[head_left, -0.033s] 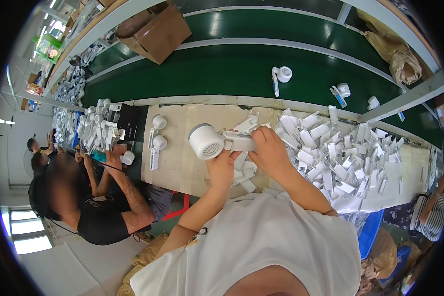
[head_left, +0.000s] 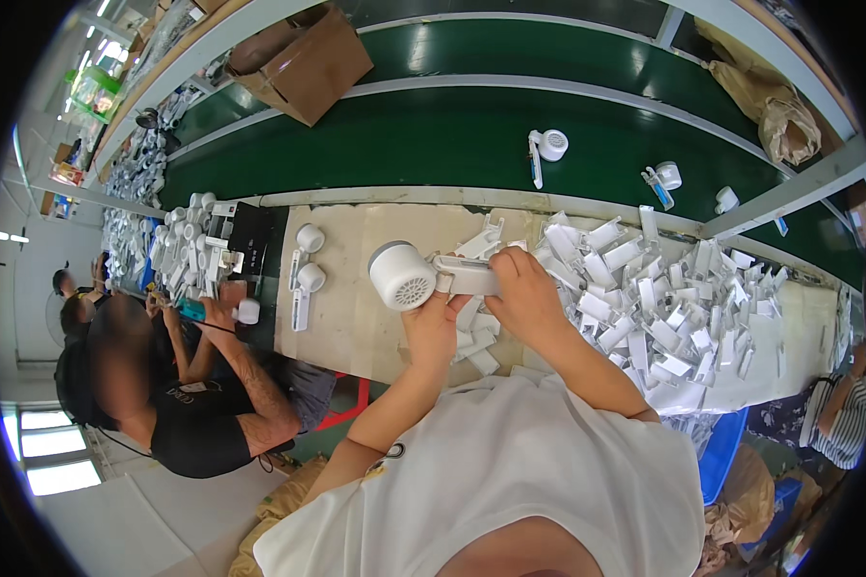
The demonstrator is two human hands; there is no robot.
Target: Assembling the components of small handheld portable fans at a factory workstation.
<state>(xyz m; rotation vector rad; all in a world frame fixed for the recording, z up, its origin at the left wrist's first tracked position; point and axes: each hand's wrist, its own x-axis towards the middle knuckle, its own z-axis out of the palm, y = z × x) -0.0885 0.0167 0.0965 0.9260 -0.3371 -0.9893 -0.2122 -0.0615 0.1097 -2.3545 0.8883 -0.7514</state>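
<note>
Holding a white device (head_left: 410, 277) at centre frame, left hand (head_left: 435, 327) curled closed under its neck (head_left: 444, 283), right hand (head_left: 531, 294) clasped around its handle (head_left: 471, 280) (near white casings (head_left: 641, 343), right of centre).

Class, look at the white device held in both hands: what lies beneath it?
Below the device, the beige cover and loose white parts show around the left hand and right hand. Whatever lies directly behind device and hands cannot be seen.
</note>
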